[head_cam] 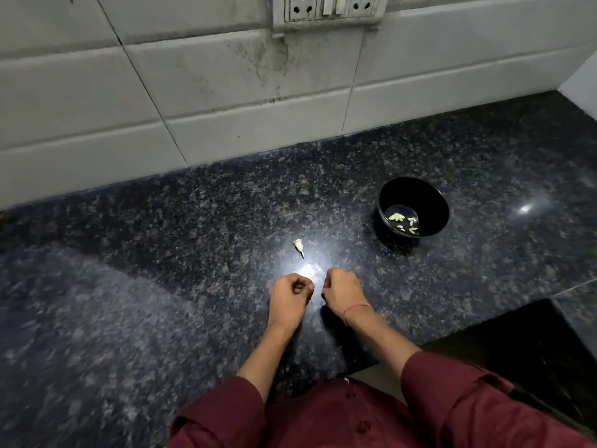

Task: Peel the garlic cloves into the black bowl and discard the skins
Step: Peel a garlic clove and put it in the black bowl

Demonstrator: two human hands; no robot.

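The black bowl stands on the dark granite counter at the right, with several peeled garlic cloves at its bottom. A small garlic remnant with a stalk lies on the counter, just beyond my hands. My left hand is curled, thumb and fingers pinching a small pale piece that looks like a garlic clove. My right hand is close beside it, a small gap between them. It is curled into a fist with its fingers hidden underneath, and nothing shows in it. Both hands hover low over the counter, left of and nearer than the bowl.
The speckled granite counter meets a tiled wall with a socket panel at the top. A dark recess cuts into the counter at the lower right. Bright glare lies on the stone just beyond my hands.
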